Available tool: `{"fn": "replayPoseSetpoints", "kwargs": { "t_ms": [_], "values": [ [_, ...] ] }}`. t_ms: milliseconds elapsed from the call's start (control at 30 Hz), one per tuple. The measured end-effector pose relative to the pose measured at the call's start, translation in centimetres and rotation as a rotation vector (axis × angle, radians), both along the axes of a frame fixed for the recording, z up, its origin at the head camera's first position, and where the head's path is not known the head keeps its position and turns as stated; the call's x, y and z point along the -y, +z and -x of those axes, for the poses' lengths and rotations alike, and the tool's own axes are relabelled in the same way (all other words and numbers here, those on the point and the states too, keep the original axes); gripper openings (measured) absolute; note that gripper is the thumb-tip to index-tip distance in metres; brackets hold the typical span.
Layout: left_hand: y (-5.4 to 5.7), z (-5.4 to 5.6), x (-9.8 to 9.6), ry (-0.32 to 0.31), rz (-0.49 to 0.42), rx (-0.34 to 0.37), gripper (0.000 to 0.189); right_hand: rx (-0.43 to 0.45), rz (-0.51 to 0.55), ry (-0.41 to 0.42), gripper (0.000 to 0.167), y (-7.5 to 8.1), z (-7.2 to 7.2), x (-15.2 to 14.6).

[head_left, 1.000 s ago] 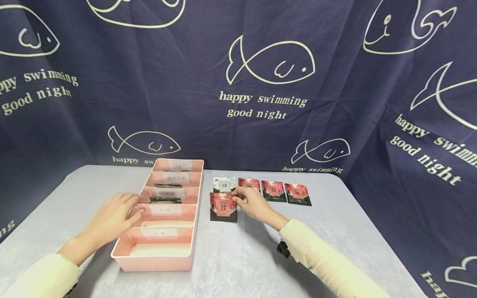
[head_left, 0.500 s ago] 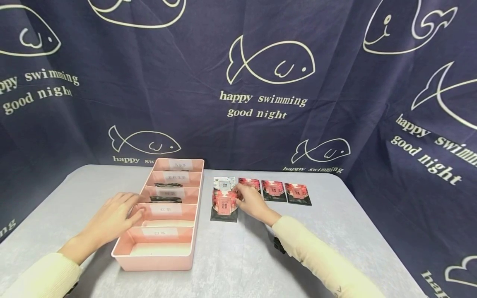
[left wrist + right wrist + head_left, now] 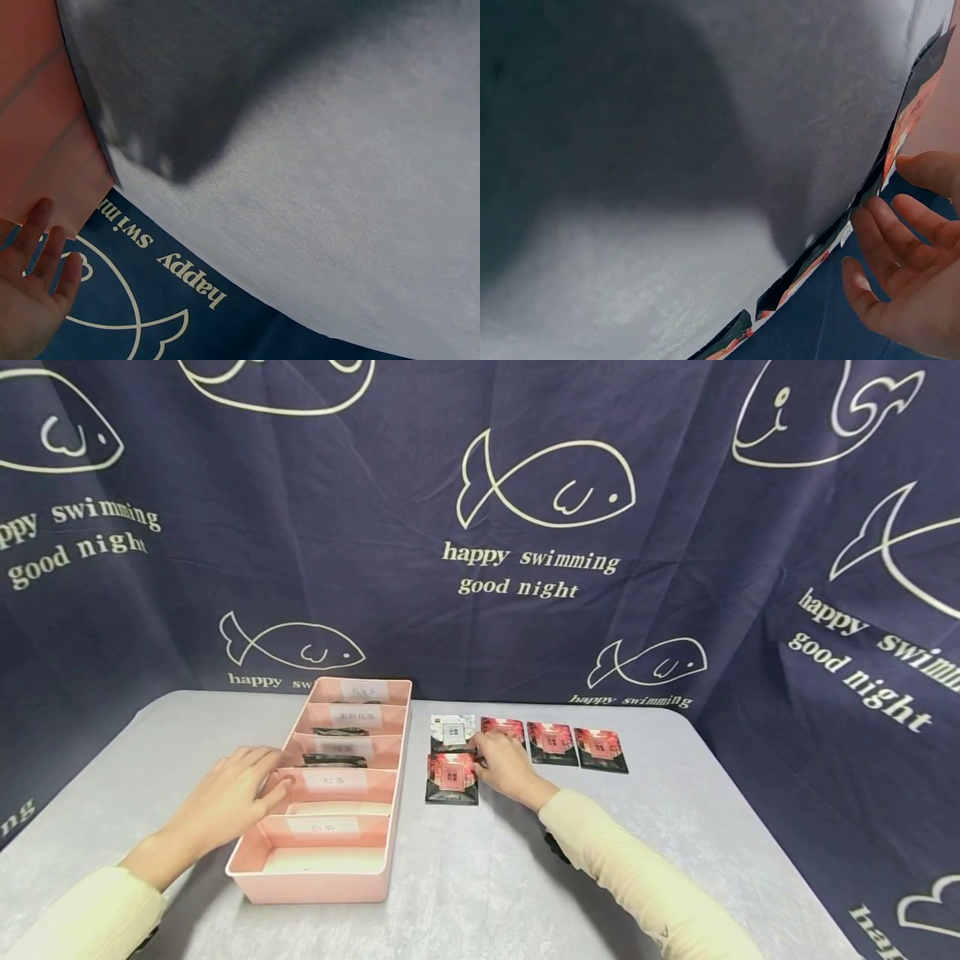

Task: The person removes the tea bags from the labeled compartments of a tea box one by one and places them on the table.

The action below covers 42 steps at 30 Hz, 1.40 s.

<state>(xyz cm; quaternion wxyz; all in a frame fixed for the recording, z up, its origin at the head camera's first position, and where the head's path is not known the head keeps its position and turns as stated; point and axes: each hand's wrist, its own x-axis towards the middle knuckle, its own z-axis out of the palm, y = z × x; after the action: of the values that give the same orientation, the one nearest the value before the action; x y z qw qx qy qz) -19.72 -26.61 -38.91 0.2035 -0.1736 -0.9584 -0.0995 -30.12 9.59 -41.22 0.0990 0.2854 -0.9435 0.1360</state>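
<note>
My left hand point(image 3: 232, 793) rests at the left rim of a pink divided box point(image 3: 315, 889), thumb over a middle compartment. In the left wrist view the fingers of that hand point(image 3: 37, 285) are extended beside the pink wall. My right hand point(image 3: 513, 768) is at the upper right corner of a red-and-black tea sachet point(image 3: 452, 783) on the table. Its thumb is right at the sachet's edge point(image 3: 911, 116) in the right wrist view, the other fingers loosely spread apart from the thumb. A white tea sachet point(image 3: 452, 732) lies just behind the red one.
Three more red-and-black tea sachets, one partly behind the right hand, lie in the back row, including a middle one point(image 3: 552, 742) and a right one point(image 3: 602, 749). Dark sachets point(image 3: 335, 761) stand in the box's rear compartments, each with a paper label. A navy fish-print curtain point(image 3: 525, 635) surrounds the table.
The front red sachet, tilted up half a second ago, now lies flatter, uncovering more of the white sachet behind it. My right hand has shifted slightly left. The left hand keeps its place.
</note>
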Motion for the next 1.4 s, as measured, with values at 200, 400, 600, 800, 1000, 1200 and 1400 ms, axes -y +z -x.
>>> {"fn": "replayPoseSetpoints", "kwargs": {
  "t_ms": [200, 400, 600, 800, 1000, 1200, 1400],
  "values": [
    [0.1, 0.0, 0.0, 0.002, 0.003, -0.001, 0.037, 0.019, 0.028, 0.008, 0.027, 0.6, -0.1, -0.1],
    [0.2, -0.1, -0.1, 0.0, 0.003, -0.006, 0.036, 0.028, 0.082, 0.034, 0.026, 1.8, -0.1, 0.3],
    [0.1, 0.0, -0.1, -0.005, 0.003, -0.014, 0.034, 0.0, 0.105, 0.093, 0.023, 3.1, -0.5, 1.4],
    [0.1, 0.0, -0.1, -0.002, 0.008, -0.014, 0.033, -0.019, 0.089, 0.16, 0.022, 3.9, -0.9, 2.9],
    [0.2, -0.1, -0.1, -0.002, 0.004, -0.016, 0.034, -0.045, 0.102, 0.227, 0.02, 4.5, -1.5, 4.6],
    [0.1, 0.0, -0.1, -0.004, 0.006, -0.013, 0.035, -0.087, 0.074, 0.263, 0.018, 5.0, -1.8, 6.3],
    [0.0, 0.1, 0.0, -0.006, 0.007, -0.024, 0.034, -0.122, 0.047, 0.3, 0.013, 5.2, -2.1, 8.2]
  ]
}}
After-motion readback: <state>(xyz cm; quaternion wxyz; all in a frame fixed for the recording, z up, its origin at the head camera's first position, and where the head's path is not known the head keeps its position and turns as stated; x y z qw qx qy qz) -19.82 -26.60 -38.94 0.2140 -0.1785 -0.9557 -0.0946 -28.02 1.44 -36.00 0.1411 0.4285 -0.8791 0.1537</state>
